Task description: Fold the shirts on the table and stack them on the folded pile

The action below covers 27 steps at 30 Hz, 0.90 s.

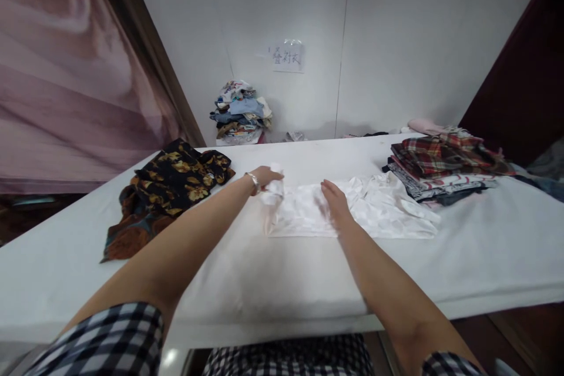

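A white shirt (304,211) of slightly shiny cloth lies across the table as a long folded strip, its right end bunched and creased. At the left end, my left hand (268,177), with a bracelet at the wrist, is closed on a raised, gathered bit of the white cloth. My right hand (335,202) is over the middle of the shirt, thumb side up and fingers stretched out; they are a little blurred. Whether the right fingertips press on the cloth I cannot tell.
Dark floral garments (180,179) lie loosely heaped at left. A stack of folded clothes, topped by a plaid shirt (440,155), stands at right. Behind the white-covered table (264,288), more clothes (242,108) are piled by the wall, below a paper sign (287,57).
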### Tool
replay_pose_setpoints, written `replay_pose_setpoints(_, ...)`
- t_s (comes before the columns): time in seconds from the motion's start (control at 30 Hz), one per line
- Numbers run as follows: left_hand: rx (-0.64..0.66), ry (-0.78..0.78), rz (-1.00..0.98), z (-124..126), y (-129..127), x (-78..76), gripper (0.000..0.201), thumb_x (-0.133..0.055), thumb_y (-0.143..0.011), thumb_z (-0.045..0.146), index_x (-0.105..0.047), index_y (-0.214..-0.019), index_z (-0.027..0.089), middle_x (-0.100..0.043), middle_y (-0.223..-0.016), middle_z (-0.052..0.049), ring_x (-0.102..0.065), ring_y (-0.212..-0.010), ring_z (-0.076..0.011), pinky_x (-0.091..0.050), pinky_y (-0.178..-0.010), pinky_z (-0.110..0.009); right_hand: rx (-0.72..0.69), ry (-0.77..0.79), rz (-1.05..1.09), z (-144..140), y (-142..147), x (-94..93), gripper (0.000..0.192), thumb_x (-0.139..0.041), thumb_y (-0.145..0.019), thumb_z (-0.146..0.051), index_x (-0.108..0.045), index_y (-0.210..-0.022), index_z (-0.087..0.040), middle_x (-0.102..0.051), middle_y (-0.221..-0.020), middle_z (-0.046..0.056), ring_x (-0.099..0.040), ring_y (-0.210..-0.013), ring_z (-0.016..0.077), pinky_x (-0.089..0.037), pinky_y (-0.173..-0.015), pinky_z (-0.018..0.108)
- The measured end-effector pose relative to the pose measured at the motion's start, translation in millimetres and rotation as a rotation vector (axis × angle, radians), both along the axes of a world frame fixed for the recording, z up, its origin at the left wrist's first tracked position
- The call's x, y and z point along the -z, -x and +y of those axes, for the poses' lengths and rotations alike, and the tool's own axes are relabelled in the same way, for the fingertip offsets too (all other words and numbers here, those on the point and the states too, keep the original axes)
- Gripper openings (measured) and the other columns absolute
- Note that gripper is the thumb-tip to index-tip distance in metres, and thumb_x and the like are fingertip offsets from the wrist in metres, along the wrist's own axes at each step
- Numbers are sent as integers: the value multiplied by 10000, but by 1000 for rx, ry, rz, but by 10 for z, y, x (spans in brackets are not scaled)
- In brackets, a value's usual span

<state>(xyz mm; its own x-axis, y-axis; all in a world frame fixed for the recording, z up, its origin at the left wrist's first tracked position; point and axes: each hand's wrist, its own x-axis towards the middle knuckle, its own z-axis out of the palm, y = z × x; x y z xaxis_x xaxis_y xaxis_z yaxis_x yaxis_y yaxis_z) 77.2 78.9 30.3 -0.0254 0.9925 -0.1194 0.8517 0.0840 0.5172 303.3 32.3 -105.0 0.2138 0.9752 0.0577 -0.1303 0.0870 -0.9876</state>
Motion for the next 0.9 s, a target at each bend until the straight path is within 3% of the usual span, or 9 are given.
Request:
replay_pose_setpoints(0.1,120,37,-178,-48,-470,129,366,-607,-836,461,-653,-1054,170,-723,-892,-83,-706,-765,-181,-558,-696,-271,12,67,191,-17,-47,-93,492,-685,-755,-436,-607,-1205,-251,-654,-1220,65,-609,-1134,218,-522,-922,347)
replay_pose_setpoints(0.2,128,28,-251,-91,-609,292,369,-531,-883,459,-627,-1124,196,-713,-1010,-81,-699,-818,-158,-554,-700,-242,35,155,285,-25,-100,-151,514,-683,-746,-398,-592,-1221,-224,-681,-1150,91,-657,-1030,219,-556,-819,318)
replay_pose_setpoints(0.3,-4,-26,-201,-117,-376,428,422,-561,-853,433,-572,-1213,215,-646,-1207,-116,-657,-1003,-222,-548,-680,-254,79,162,260,-9,-129,-153,479,-667,-753,-378,-605,-1201,-220,-666,-1181,97,-650,-1051,219,-557,-820,313)
replay_pose_setpoints(0.37,-113,-23,-144,-143,-149,505,499,-591,-818,445,-535,-1261,222,-609,-1266,-146,-622,-1064,-281,-542,-633,-290,97,101,164,-2,-115,-132,463,-654,-766,-375,-612,-1200,-219,-642,-1239,93,-612,-1129,221,-528,-904,334)
replay_pose_setpoints(0.43,-198,38,-110,-176,20,582,487,-587,-812,458,-560,-1219,193,-653,-1167,-172,-646,-976,-298,-528,-577,-313,86,21,20,-9,-77,-97,468,-643,-782,-385,-610,-1221,-227,-603,-1314,78,-565,-1201,221,-465,-1003,363)
replay_pose_setpoints(0.5,-240,115,-107,-206,84,660,388,-559,-834,451,-627,-1071,152,-704,-968,-161,-673,-809,-257,-512,-545,-299,26,-30,-145,-30,-27,-51,483,-638,-793,-401,-603,-1249,-248,-573,-1359,57,-543,-1227,224,-405,-1065,390)
replay_pose_setpoints(0.63,-236,182,-93,-228,-21,775,349,-569,-823,466,-658,-843,130,-701,-751,-127,-657,-645,-214,-480,-511,-274,-140,-67,-398,-72,45,25,475,-640,-797,-377,-615,-1251,-237,-617,-1306,68,-563,-1211,232,-394,-1073,402)
replay_pose_setpoints(0.8,-155,89,-46,-236,-140,740,267,-637,-754,352,-670,-937,159,-725,-914,-107,-681,-805,-229,-486,-593,-259,-55,-165,-467,-134,3,-59,427,-553,-853,-363,-602,-1261,-247,-636,-1281,54,-565,-1212,210,-471,-987,356)
replay_pose_setpoints(0.9,-132,20,-9,-193,58,614,271,-579,-788,307,-664,-1000,162,-723,-985,-95,-681,-860,-220,-491,-633,-248,-35,-216,-601,-201,-36,-172,382,-518,-867,-358,-632,-1220,-266,-644,-1268,28,-563,-1208,212,-512,-910,330)
